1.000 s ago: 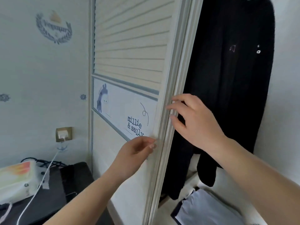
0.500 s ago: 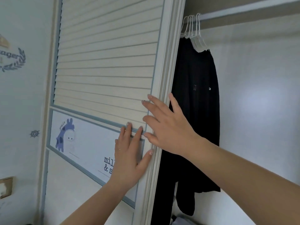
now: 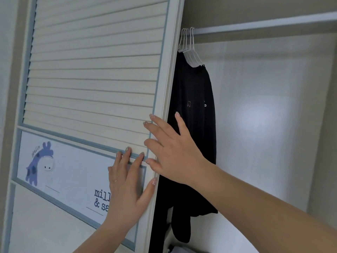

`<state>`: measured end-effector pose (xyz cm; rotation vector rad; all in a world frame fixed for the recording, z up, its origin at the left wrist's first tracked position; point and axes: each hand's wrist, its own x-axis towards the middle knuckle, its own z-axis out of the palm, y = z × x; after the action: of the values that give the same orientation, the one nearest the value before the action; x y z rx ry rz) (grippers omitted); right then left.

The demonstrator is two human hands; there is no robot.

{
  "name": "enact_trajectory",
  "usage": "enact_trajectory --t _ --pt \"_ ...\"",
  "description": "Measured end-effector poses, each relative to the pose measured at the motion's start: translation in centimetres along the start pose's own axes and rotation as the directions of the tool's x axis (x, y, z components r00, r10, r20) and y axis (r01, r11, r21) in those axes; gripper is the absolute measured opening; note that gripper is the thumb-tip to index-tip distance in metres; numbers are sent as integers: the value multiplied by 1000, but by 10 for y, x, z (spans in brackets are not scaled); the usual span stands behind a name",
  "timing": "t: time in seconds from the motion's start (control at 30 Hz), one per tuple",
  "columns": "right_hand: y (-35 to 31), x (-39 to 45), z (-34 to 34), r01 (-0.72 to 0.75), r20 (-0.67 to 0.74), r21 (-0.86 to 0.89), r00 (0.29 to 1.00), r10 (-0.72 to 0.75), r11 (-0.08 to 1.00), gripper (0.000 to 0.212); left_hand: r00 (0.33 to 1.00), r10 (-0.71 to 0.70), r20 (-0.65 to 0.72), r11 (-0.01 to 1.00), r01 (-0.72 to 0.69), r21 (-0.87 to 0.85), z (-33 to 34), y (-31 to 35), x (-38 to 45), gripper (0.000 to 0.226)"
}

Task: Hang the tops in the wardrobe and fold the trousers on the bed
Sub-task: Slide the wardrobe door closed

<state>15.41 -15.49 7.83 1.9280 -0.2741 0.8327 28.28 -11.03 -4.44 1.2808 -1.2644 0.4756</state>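
A white slatted sliding wardrobe door (image 3: 94,79) with a blue giraffe picture fills the left. My left hand (image 3: 127,187) presses flat on its lower panel, fingers straight. My right hand (image 3: 173,150) lies flat against the door's right edge, fingers spread. Behind the edge a black top (image 3: 193,125) hangs on white hangers (image 3: 189,46) from the rail (image 3: 264,26) inside the wardrobe.
To the right of the black top the rail carries nothing, with the pale back wall (image 3: 264,125) behind. A grey side wall (image 3: 324,125) bounds the wardrobe on the right. A pale garment edge (image 3: 184,250) shows at the bottom.
Both hands went from the door's edge low down to lying flat on its face. The view rose and now shows the rail and hangers; the door sits slightly further left.
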Motion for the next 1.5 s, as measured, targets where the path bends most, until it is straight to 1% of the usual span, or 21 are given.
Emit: enact_trajectory --t 0.3,0.5,0.7,0.8,0.93,1.07,1.17,1.3,1.5 --pt "31 -53 -36 -36 24 3 999 36 999 32 997 80 -22 996 -80 40 29 52 -22 66" --pt "57 -97 -68 -63 46 14 997 62 998 31 989 142 -37 990 -142 16 53 98 -40 65" --pt "82 -143 -108 -98 100 -39 990 102 994 33 979 201 -32 980 -201 6 75 151 -62 63" --pt "94 -164 -128 -120 158 -78 979 132 990 38 975 220 -16 976 -220 4 84 175 -73 62" --pt "111 -192 -157 -133 286 -149 943 172 980 56 968 250 30 968 -250 13 97 207 -90 62" --pt "123 -215 -192 -136 437 -243 869 233 961 58 959 271 79 961 -274 27 110 241 -105 63" --pt "132 -233 -213 -110 504 -276 829 241 955 61 956 270 114 961 -275 33 117 266 -115 64" --pt "142 -254 -236 -71 548 -341 795 260 937 63 942 303 147 947 -315 67 127 292 -126 66" --pt "157 -283 -263 -65 581 -384 759 295 921 63 924 328 197 933 -350 88 138 333 -139 64"
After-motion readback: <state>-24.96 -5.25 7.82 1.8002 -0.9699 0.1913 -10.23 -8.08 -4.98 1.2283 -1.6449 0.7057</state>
